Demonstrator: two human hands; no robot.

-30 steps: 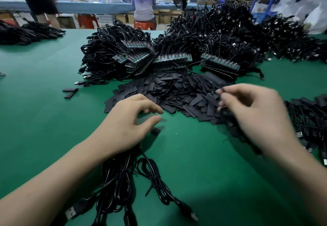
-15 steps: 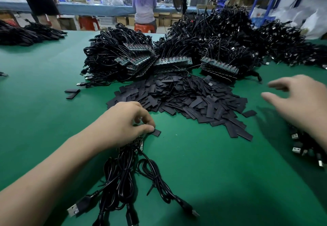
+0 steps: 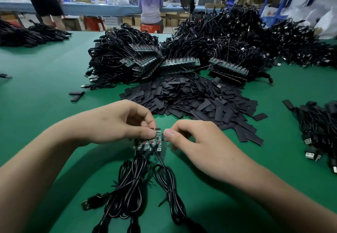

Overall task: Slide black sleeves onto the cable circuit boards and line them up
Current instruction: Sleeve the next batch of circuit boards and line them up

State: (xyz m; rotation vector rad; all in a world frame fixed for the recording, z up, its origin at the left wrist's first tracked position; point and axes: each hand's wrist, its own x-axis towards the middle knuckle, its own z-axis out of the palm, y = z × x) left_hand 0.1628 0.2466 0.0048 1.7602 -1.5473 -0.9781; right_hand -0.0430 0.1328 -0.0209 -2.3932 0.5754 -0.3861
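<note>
The person's left hand (image 3: pixel 116 123) is pinching a small fan of circuit boards (image 3: pixel 152 143) at their top edge, thumb and forefinger clamped on them, the boards poking out just below the fingertips. The right hand (image 3: pixel 198 141) is sitting just beside the boards on their right, its fingers curled in and thumb pressing toward the forefinger. I cannot tell whether a sleeve is caught in that pinch. The boards' black cables (image 3: pixel 135 187) are trailing toward the person across the green table (image 3: pixel 45 90). The pile of black sleeves (image 3: pixel 197 99) is lying just beyond both hands, with heaps of cables (image 3: pixel 209 46) behind it.
</note>
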